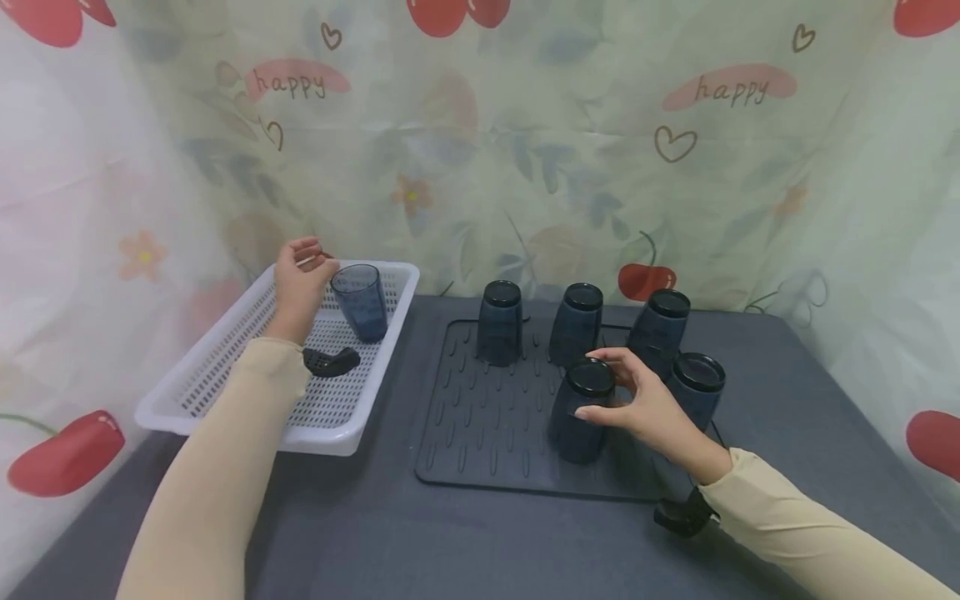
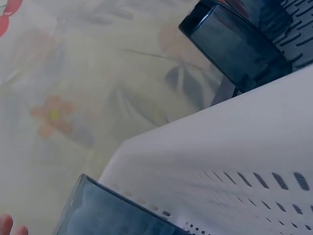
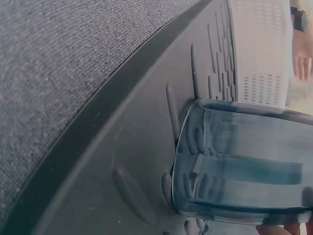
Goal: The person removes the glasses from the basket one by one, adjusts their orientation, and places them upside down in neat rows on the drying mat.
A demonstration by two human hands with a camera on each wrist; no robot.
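Note:
On the black drying mat [image 1: 468, 417], a dark blue drinking glass [image 1: 576, 429] stands upside down near the front edge. My right hand [image 1: 652, 408] grips its upper part, thumb on the near side and fingers behind. The right wrist view shows the rim of this glass [image 3: 244, 161] resting on the ridged mat. Over the white plastic basket [image 1: 405, 325], my left hand [image 1: 296, 283] hovers with loosely bent fingers. Just right of it, another blue glass [image 1: 362, 304] leans upright inside the basket. In the left wrist view, fingertips [image 2: 7, 225] appear apart from that glass [image 2: 117, 213].
Upside-down glasses stand on the mat: one at back left [image 1: 500, 325], one at back middle [image 1: 576, 325], one at back right [image 1: 662, 325] and one right of my hand [image 1: 699, 385]. A patterned curtain [image 1: 480, 167] surrounds the grey table [image 1: 420, 542].

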